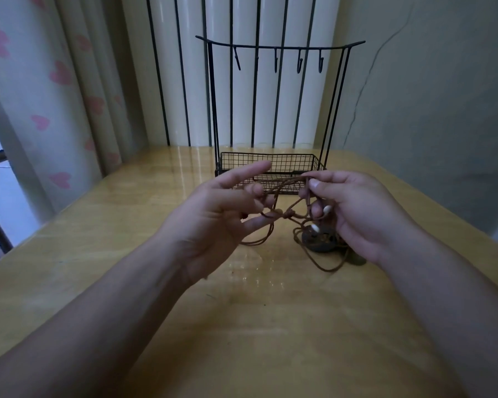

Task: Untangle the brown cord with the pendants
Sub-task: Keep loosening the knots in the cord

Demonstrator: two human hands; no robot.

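A tangled brown cord (285, 188) stretches between both hands above the wooden table (127, 225). My left hand (213, 222) has its index finger pointing forward, while its lower fingers hook loops of the cord near a knot (289, 214). My right hand (354, 214) pinches strands between thumb and forefinger. Two white beads (327, 209) sit on the cord by the right hand. A dark round pendant (318, 242) lies on the table under the right hand, and a second pendant (357, 259) peeks out beside the right wrist. Loose cord loops trail onto the table.
A black wire stand (273, 168) with a mesh basket and a top bar of several hooks stands just behind the hands. A heart-patterned curtain (55, 96) hangs at the left; the wall is at the right.
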